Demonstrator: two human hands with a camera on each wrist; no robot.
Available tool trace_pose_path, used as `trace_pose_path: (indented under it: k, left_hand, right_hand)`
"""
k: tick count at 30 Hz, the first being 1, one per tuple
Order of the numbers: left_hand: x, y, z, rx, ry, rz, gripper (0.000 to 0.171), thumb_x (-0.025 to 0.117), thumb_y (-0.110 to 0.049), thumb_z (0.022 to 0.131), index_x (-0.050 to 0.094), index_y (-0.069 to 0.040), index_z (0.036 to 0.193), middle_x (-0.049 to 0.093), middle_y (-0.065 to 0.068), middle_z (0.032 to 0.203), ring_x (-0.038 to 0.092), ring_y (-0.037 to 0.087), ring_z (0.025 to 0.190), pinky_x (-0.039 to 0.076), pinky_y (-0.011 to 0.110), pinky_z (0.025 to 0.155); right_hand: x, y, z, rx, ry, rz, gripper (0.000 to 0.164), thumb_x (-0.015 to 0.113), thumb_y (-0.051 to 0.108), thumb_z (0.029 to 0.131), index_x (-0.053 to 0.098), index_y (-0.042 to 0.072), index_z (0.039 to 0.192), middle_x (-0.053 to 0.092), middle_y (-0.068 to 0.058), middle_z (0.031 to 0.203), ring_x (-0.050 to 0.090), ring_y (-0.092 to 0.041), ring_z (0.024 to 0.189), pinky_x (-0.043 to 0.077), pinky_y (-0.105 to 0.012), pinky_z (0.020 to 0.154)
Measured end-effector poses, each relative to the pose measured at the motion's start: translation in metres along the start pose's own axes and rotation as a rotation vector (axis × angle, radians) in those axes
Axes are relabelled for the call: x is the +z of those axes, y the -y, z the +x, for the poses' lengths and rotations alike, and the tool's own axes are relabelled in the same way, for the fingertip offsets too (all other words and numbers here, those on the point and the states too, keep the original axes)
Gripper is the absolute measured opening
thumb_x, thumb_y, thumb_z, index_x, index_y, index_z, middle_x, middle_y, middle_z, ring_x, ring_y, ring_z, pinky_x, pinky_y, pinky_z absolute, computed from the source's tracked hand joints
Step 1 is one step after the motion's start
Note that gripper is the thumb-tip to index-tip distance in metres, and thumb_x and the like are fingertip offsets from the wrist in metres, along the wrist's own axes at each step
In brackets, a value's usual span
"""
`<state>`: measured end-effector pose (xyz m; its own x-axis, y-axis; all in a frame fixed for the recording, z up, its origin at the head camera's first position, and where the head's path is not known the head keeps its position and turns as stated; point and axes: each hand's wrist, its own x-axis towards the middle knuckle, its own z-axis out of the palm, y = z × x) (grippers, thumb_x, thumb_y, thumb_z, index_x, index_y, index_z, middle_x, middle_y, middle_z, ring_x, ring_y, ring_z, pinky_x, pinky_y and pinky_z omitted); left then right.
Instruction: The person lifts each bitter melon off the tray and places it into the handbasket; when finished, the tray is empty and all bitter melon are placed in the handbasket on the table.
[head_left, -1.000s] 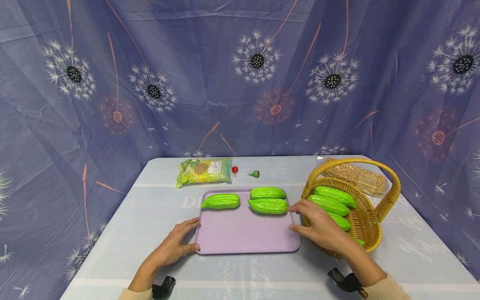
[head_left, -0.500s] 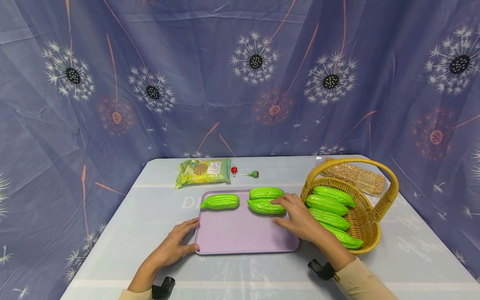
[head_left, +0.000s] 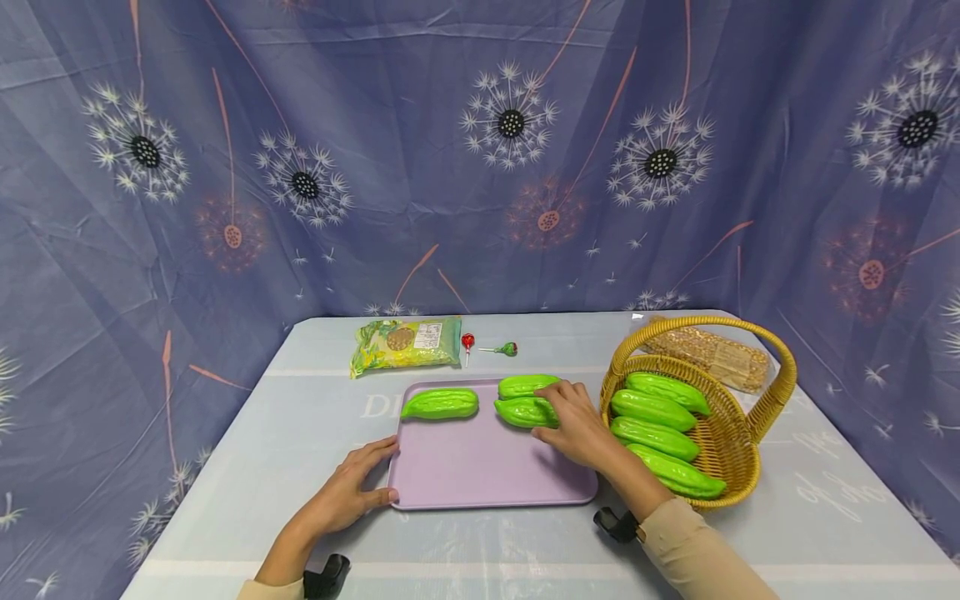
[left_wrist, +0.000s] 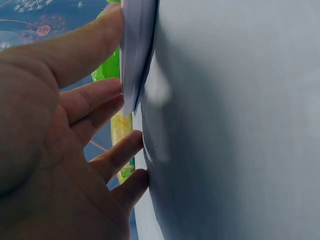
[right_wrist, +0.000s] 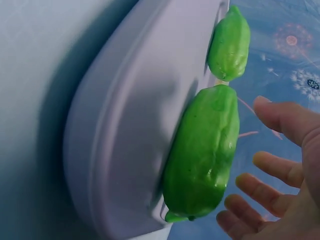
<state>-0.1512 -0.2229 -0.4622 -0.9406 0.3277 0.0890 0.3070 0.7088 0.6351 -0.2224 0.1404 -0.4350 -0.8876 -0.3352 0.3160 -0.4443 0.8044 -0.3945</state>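
A lilac tray [head_left: 480, 475] lies on the table with three green bitter melons on it. One bitter melon [head_left: 441, 404] is at the back left; at the back right, a nearer bitter melon [head_left: 521, 412] lies in front of a farther one [head_left: 525, 385]. My right hand [head_left: 577, 427] hovers over the right end of this pair. In the right wrist view, its fingers [right_wrist: 270, 195] are spread apart, with a gap to the melon [right_wrist: 202, 155]. My left hand [head_left: 347, 493] touches the tray's left edge with extended thumb and fingertips.
A yellow wicker basket [head_left: 742, 462] with several bitter melons [head_left: 654, 437] stands right of the tray, its handle arching up. Behind it lies a bag of grains or nuts [head_left: 712, 354]. Farther back left are a green-yellow packet [head_left: 405, 343], a red lollipop [head_left: 468, 341] and a green lollipop [head_left: 510, 348].
My right hand has moved left from beside the basket to over the right-hand melons, uncovering more of the basket's contents. The left hand has stayed at the tray edge.
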Motion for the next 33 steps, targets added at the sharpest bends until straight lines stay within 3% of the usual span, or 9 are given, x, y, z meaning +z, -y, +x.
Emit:
trace_pose_path:
  k: [19, 33]
  left_hand:
    - [0.001, 0.001, 0.000, -0.005, 0.000, -0.003, 0.067, 0.073, -0.037, 0.078, 0.051, -0.007, 0.134, 0.043, 0.007, 0.147, 0.037, 0.037, 0.134, 0.029, 0.061, 0.106]
    - [0.001, 0.002, 0.000, -0.005, 0.003, -0.004, 0.068, 0.073, -0.038, 0.078, 0.051, -0.007, 0.135, 0.043, 0.007, 0.147, 0.037, 0.038, 0.133, 0.029, 0.061, 0.106]
  right_hand:
    - [0.011, -0.004, 0.005, 0.086, 0.063, -0.055, 0.058, 0.078, 0.030, 0.075, 0.057, 0.009, 0.125, 0.054, -0.012, 0.118, 0.046, -0.032, 0.105, 0.042, -0.046, 0.086]
    - [0.013, -0.002, 0.003, 0.061, 0.073, -0.021, 0.053, 0.077, 0.024, 0.076, 0.058, 0.010, 0.124, 0.057, -0.009, 0.114, 0.047, -0.026, 0.098, 0.039, -0.041, 0.085]
